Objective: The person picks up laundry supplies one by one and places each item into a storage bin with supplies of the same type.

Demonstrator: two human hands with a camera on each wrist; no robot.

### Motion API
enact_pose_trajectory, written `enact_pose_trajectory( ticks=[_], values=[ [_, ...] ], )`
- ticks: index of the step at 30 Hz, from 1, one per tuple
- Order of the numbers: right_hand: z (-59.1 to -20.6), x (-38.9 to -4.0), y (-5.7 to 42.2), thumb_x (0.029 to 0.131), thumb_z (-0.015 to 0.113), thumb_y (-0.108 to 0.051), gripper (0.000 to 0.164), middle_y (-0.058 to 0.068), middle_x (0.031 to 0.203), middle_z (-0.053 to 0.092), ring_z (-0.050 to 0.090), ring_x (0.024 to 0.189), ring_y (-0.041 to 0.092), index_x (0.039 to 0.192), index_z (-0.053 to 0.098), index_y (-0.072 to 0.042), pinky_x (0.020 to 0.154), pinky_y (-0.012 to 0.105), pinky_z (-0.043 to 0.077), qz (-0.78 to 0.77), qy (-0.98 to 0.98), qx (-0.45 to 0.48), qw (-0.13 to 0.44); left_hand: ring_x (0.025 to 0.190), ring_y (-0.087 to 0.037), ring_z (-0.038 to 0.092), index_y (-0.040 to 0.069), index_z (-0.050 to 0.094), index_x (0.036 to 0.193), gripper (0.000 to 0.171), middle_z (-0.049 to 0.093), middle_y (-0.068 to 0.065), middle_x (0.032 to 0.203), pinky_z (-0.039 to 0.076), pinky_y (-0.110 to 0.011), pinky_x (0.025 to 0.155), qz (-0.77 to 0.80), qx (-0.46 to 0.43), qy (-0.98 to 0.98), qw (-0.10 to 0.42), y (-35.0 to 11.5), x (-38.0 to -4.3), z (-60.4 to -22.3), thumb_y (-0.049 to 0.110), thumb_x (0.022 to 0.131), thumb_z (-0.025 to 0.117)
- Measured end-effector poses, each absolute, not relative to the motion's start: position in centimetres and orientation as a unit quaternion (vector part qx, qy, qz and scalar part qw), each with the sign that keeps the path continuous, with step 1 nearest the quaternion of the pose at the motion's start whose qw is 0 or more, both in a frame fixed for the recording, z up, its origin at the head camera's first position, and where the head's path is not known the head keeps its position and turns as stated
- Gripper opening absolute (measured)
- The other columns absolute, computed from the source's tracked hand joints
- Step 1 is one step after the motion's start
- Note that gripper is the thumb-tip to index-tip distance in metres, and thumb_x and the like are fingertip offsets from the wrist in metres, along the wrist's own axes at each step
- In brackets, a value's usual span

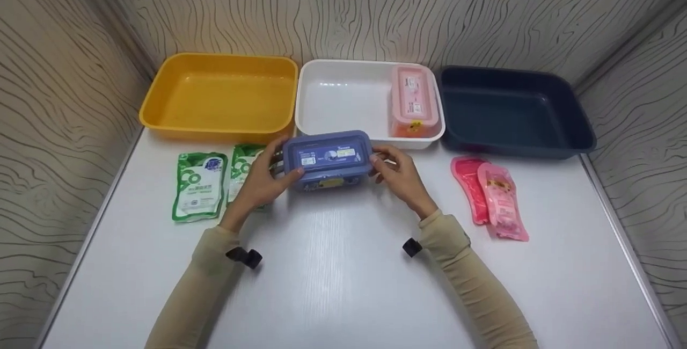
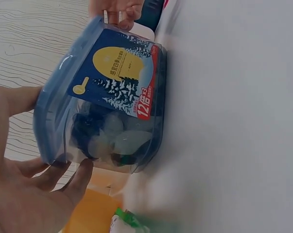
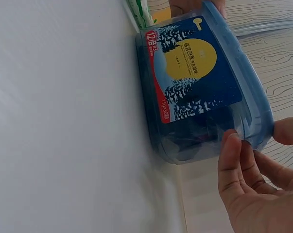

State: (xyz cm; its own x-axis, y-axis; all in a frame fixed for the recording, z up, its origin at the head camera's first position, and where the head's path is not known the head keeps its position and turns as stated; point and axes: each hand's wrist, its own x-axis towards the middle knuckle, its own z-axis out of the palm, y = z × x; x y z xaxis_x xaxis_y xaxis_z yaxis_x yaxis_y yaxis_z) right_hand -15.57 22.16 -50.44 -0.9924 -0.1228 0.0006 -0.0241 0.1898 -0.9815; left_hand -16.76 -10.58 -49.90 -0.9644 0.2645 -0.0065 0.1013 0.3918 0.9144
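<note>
Patterned walls [image 1: 343,11], behind and beside; white table [image 1: 333,284]; yellow tray [image 1: 214,96], navy tray [image 1: 494,113], white tray [image 1: 343,104], at the box's ten, two and one o'clock. Blue-lidded box [image 1: 327,162], mid-table. Left hand [image 1: 265,177] at nine, right hand [image 1: 398,173] at three, each pinching an end, thumb on lid, fingers beneath rim. Handling: best kept level, grips even, lid unstrained.

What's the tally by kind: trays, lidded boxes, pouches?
3 open rectangular plastic trays: yellow tray, white tray, navy tray
2 lidded rectangular plastic boxes: blue box, pink box
4 flat plastic pouches: green-and-white pouch, second green-and-white pouch, red-pink pouch, pale-pink pouch
Total: 9
</note>
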Motion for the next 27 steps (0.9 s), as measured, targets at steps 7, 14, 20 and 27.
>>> enact_pose_trajectory(
  ticks=[7,14,20,27],
  values=[
    [-51.0,-15.5,22.0,0.11,0.059,-0.015,0.033,0.019,0.124,0.069,0.071,0.097,0.038,0.139,0.065,0.0,0.076,0.028,0.063,-0.641,0.766,-0.042,0.023,0.149,-0.041,0.047,0.015,0.03,0.167,0.093,0.043,-0.019,0.165,0.042,-0.057,0.123,0.544,0.1,0.829,0.082,-10.3,-15.9,-50.1,0.042,0.094,0.08],
    [-51.1,-15.4,22.2,0.111,0.058,-0.02,0.035,0.019,0.126,0.07,0.072,0.095,0.029,0.139,0.066,-0.001,0.078,0.029,0.064,-0.642,0.766,-0.038,0.016,0.149,-0.039,0.049,0.018,0.029,0.167,0.093,0.041,-0.015,0.166,0.046,-0.053,0.121,0.565,0.098,0.815,0.088,-10.1,-14.7,-50.2,0.039,0.094,0.082],
    [-51.1,-15.4,22.4,0.112,0.057,-0.021,0.035,0.018,0.126,0.07,0.072,0.092,0.02,0.14,0.066,-0.002,0.079,0.029,0.064,-0.645,0.764,-0.034,0.013,0.151,-0.038,0.046,0.012,0.03,0.165,0.092,0.037,-0.013,0.169,0.046,-0.053,0.121,0.567,0.106,0.811,0.095,-10.1,-13.8,-50.0,0.037,0.093,0.082],
    [-50.4,-15.2,22.3,0.112,0.056,-0.019,0.035,0.019,0.129,0.07,0.072,0.093,0.019,0.141,0.066,-0.002,0.081,0.03,0.065,-0.648,0.761,-0.018,0.024,0.151,-0.037,0.047,0.013,0.031,0.164,0.091,0.038,-0.012,0.168,0.048,-0.051,0.12,0.583,0.114,0.798,0.101,-10.5,-12.9,-50.1,0.036,0.093,0.084]
  ],
)
